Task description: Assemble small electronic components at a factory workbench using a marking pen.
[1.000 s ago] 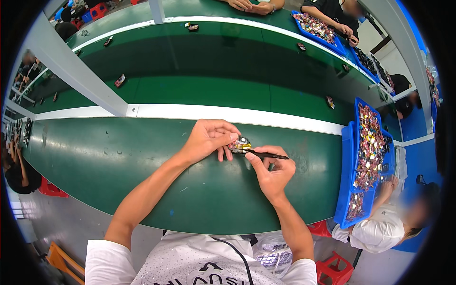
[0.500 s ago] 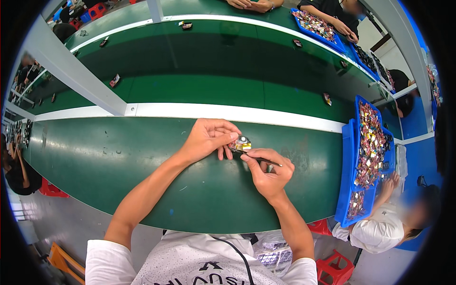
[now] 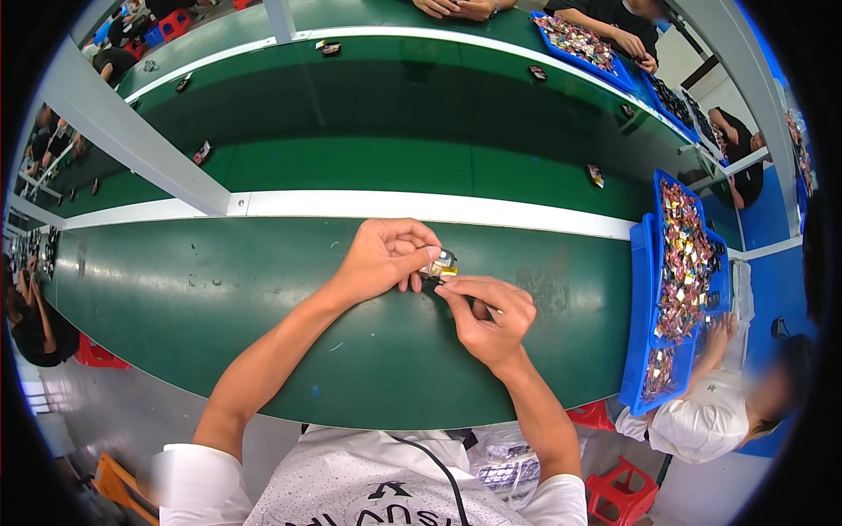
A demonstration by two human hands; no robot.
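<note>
Over the green bench, my left hand [image 3: 386,257] pinches a small electronic part [image 3: 445,263] with a dark casing and yellow and silver patches. Its left side is covered by my fingertips. Close against its lower right edge is my right hand [image 3: 493,317], its fingers closed around a slim dark tool [image 3: 496,310]. Most of that tool is hidden by the fingers, so I cannot tell its exact kind or whether its tip touches the part.
Blue bins [image 3: 640,337] full of small colourful parts stand at the bench's right end. Beyond a white rail [image 3: 421,205], a green belt [image 3: 368,167] carries scattered small parts. A co-worker [image 3: 702,421] sits at the right; red stools [image 3: 621,493] stand below.
My right hand has shifted slightly left and turned, bringing its fingertips closer to the part; less of the tool shows. My left hand stays nearly still. Parts on the belt have moved left.
</note>
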